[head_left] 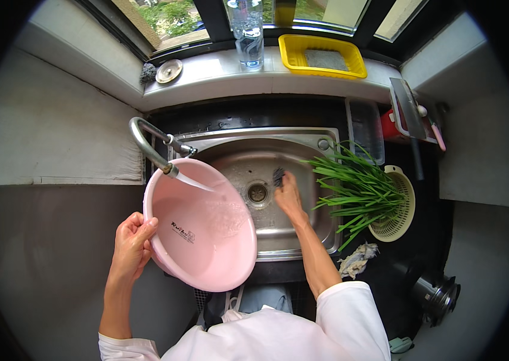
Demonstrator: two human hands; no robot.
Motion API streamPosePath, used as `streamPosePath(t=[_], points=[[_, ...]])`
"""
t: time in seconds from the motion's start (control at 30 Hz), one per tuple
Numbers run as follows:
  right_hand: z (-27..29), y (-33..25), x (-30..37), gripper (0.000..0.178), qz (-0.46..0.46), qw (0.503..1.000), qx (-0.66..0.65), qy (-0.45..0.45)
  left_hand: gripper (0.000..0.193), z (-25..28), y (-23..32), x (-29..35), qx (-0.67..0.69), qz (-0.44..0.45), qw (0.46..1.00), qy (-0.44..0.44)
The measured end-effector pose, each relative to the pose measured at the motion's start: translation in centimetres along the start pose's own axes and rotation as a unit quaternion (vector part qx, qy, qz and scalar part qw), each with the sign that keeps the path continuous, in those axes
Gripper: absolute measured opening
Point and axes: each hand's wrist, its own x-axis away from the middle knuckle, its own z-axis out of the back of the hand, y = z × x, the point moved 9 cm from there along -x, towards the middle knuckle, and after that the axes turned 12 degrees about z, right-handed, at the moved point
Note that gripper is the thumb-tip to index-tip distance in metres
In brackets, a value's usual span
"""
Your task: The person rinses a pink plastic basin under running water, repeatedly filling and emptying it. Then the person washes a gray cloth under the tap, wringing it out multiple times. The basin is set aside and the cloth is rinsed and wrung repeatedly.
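Observation:
My left hand [134, 240] grips the left rim of a pink plastic basin [206, 265], tilted over the left side of the steel sink [293, 231]. Water streams from the curved faucet [146, 141] into the basin and splashes on its inner wall. Over the sink, just right of the drain [258, 192], my right hand [289, 195] is closed on a dark grey scouring pad, perhaps steel wool [279, 177]. Part of the pad is hidden by the fingers.
Right of the sink, green leafy stalks [356, 186] lie in a cream colander [408, 219], beside a crumpled rag [358, 260]. A cleaver [408, 108] leans near a red container [391, 125]. On the sill stand a water bottle [248, 42] and yellow tray [290, 57].

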Motion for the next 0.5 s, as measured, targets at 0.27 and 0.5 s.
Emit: streamPosePath(t=[0.27,0.5], points=[[-8.8,-14.7,-1.7,0.033,-0.18,0.857,-0.482,-0.036,0.028,-0.5,0.1,-1.5,0.023,0.0,1.0,0.004],[-11.1,-22.8,-4.4,0.026,-0.034,0.931,-0.334,-0.14,0.028,-0.6,-0.6,-2.5,0.028,-0.006,1.0,0.01]])
